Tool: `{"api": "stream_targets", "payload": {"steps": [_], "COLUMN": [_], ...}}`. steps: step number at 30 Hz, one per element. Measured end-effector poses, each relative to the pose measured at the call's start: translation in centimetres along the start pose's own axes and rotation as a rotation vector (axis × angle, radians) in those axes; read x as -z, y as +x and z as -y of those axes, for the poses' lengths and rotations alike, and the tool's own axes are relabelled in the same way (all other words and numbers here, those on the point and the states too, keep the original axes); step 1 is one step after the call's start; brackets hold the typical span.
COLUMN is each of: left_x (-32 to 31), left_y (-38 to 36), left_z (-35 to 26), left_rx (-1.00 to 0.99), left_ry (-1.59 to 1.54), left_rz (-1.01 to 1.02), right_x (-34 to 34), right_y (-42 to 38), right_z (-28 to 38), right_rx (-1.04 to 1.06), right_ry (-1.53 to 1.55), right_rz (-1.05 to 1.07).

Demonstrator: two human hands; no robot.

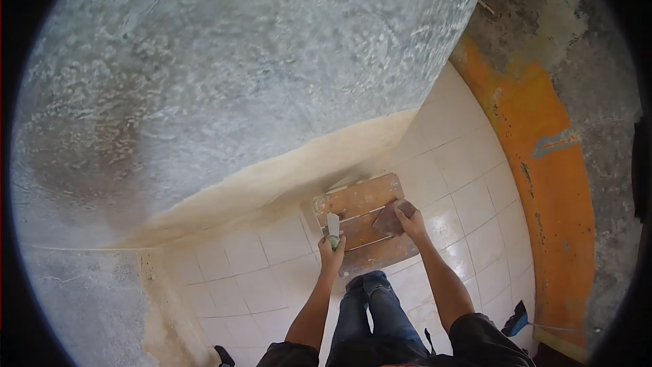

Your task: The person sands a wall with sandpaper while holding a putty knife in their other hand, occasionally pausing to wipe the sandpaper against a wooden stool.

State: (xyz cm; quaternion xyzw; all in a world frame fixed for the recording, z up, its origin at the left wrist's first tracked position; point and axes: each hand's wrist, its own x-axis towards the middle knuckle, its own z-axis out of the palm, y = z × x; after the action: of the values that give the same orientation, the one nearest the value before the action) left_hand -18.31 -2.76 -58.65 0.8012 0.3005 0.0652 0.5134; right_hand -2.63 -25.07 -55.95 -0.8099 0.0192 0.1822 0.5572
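Observation:
My left hand (331,257) is closed around the green handle of a putty knife (333,224), whose pale flat blade points away from me. In my right hand (411,221) is a reddish-brown piece that looks like sandpaper (388,222), pinched at its right side. Below both hands stands a low slatted wooden stool (360,194), its top worn and spotted with pale marks. Neither tool touches the wall.
A rough grey-blue wall (258,75) rises in front, with a cream band along its foot. Pale tiles (238,292) cover the floor. An orange painted strip (543,183) curves along the right, beside dark concrete. A blue-and-black broom-like object (517,319) lies lower right.

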Motion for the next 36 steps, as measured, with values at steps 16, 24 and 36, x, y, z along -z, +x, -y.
{"api": "stream_targets", "payload": {"steps": [16,24,36], "left_x": [-4.4,0.0,10.7], "left_y": [3.5,1.5,1.6], "left_z": [-0.7,-11.7,-30.9], "left_rx": [-0.04,0.112,-0.045], "left_ry": [-0.096,0.011,-0.55], "left_rz": [0.141,0.017,0.255], "right_x": [2.9,1.3,3.9], "right_y": [5.8,0.6,-0.6], "right_z": [-2.3,9.6,40.1], "right_rx": [-0.097,0.172,1.128], "right_ry": [0.052,-0.055,-0.08], "right_rz": [0.014,-0.081,-0.437]}}
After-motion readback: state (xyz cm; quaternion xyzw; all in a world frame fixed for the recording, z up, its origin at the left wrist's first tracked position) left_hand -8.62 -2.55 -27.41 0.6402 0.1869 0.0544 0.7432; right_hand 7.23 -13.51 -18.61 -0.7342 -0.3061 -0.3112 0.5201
